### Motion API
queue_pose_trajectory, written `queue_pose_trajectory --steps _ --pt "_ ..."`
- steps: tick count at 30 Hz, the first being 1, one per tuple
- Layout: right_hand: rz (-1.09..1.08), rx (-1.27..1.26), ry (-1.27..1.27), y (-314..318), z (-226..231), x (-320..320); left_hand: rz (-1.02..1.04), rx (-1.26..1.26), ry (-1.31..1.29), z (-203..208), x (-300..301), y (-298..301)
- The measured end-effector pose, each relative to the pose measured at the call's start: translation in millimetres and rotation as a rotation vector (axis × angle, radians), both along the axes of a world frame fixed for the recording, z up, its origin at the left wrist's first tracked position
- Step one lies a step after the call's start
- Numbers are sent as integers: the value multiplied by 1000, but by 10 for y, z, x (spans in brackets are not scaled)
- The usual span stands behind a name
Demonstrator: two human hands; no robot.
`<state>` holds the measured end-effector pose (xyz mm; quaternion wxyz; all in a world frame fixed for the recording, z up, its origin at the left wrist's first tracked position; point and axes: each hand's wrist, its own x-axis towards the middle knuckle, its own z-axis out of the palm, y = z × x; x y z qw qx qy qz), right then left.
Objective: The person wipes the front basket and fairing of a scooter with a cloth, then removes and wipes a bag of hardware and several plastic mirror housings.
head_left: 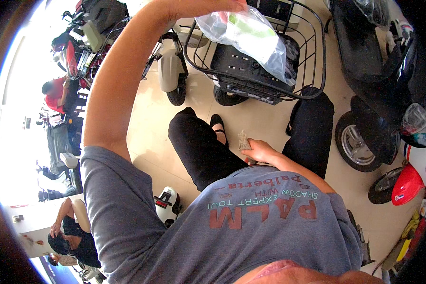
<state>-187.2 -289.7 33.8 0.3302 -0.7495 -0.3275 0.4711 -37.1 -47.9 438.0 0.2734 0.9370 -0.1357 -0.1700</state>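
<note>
My left arm stretches up to the top edge, where my left hand (232, 5), partly cut off, is closed on the upper part of a clear plastic bag (265, 47). Something white and green shows inside the bag. It hangs over a black wire basket (317, 52) on the front of a scooter. Low between my knees, my right hand (261, 151) is closed around a crumpled, greyish-white rag (243, 140), which pokes out past the fingers. A small red thing under that hand is too small to make out.
A dark scooter with a front wheel (362, 142) stands at right, near a red-and-white fender (407, 184). A scooter wheel with a pale mudguard (169, 71) is left of the basket. Other people, one in red (56, 94), one in black (80, 241), are at far left.
</note>
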Motion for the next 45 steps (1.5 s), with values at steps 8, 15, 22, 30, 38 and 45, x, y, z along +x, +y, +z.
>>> queue_pose_trajectory --steps 8,15,22,30,38,45 --pt "10 17 -20 21 47 -32 141 -20 -138 54 181 144" --pt "-36 37 69 13 -17 -39 128 39 -184 10 307 205" --pt "-60 8 177 14 22 -36 123 10 -183 88 304 174" --pt "-39 16 126 15 61 -37 249 -230 -409 450 330 267" --pt "-4 51 37 23 -38 -53 229 -60 -748 458 -175 -316" --pt "-30 25 119 -9 83 -16 -210 374 -181 -280 -315 -219"
